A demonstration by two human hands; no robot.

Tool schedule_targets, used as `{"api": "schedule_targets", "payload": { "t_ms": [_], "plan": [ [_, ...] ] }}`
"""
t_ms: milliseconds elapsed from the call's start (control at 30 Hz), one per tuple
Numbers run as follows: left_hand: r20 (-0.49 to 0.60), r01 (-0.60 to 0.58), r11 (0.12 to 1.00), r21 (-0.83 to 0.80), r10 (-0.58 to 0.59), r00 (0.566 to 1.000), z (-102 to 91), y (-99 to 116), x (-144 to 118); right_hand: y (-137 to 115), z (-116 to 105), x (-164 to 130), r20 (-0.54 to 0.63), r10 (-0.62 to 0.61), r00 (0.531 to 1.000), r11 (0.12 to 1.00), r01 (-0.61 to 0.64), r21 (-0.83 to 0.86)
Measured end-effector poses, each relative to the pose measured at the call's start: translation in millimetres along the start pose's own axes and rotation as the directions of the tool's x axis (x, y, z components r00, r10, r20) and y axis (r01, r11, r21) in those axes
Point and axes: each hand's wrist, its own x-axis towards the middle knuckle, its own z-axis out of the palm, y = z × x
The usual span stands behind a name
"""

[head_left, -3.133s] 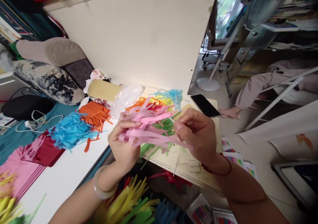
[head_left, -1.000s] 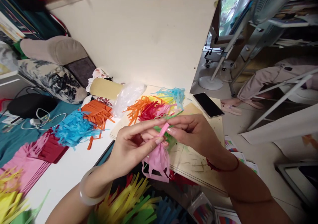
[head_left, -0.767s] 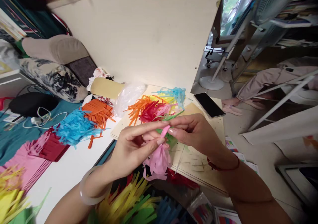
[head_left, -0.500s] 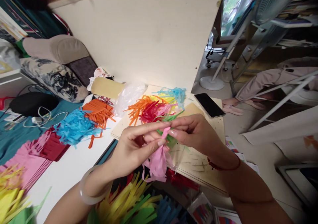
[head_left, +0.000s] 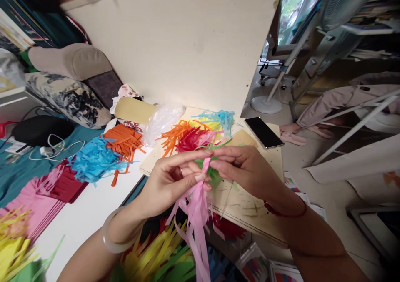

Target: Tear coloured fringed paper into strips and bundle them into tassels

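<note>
A pink paper tassel [head_left: 198,219] hangs between my hands, its fringe strips dangling downward. My left hand [head_left: 175,182] pinches the twisted neck of it between thumb and fingers. At the twisted top, the fingertips of my right hand [head_left: 239,165] are closed on the pink paper. Behind my fingers lies a green tassel [head_left: 214,173], partly covered. Beyond it on the wooden board [head_left: 240,205] lie a red tassel [head_left: 192,139], an orange tassel [head_left: 175,136] and a light blue tassel [head_left: 223,117]. Below my hands is a heap of yellow fringed paper [head_left: 156,248].
On the left, a white surface [head_left: 103,215] carries stacks of pink fringed paper [head_left: 37,202], blue fringed paper [head_left: 93,159] and orange fringed paper [head_left: 125,140]. A phone [head_left: 264,132] lies at the board's right corner. A fan stand [head_left: 267,104] and another person's legs [head_left: 337,104] are at right.
The pink tassel's strips have dropped and now hang much longer and looser below my left hand. Both hands stay nearly in place at its twisted top.
</note>
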Motion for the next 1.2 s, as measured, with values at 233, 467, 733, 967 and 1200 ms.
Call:
{"api": "schedule_targets", "payload": {
  "t_ms": [233, 467, 733, 967, 1200],
  "plan": [
    [-0.056, -0.003, 0.995, -0.104, -0.003, 0.998, -3.8, -12, -4, -7, 6, -9, -0.125, -0.281, 0.952, 0.935, 0.242, -0.260],
    [-0.021, -0.006, 0.997, -0.076, 0.004, 1.000, 1.5, -10, -4, -3, 14, -10, -0.063, -0.324, 0.944, 0.916, 0.296, -0.272],
    [-0.030, -0.048, 0.997, 0.053, 0.050, 0.998, 4.1, -8, -5, 3, 14, -9, 0.042, -0.296, 0.954, 0.908, 0.294, -0.298],
    [-0.047, -0.201, 0.894, 0.400, 0.238, 0.970, 1.1, -7, -12, 2, 9, -9, 0.071, -0.276, 0.959, 0.902, 0.283, -0.324],
    [-0.014, -0.238, 0.854, 0.463, 0.275, 0.961, 0.6, -5, -13, -2, 8, -12, 0.130, -0.327, 0.936, 0.885, 0.351, -0.306]
  ]
}}
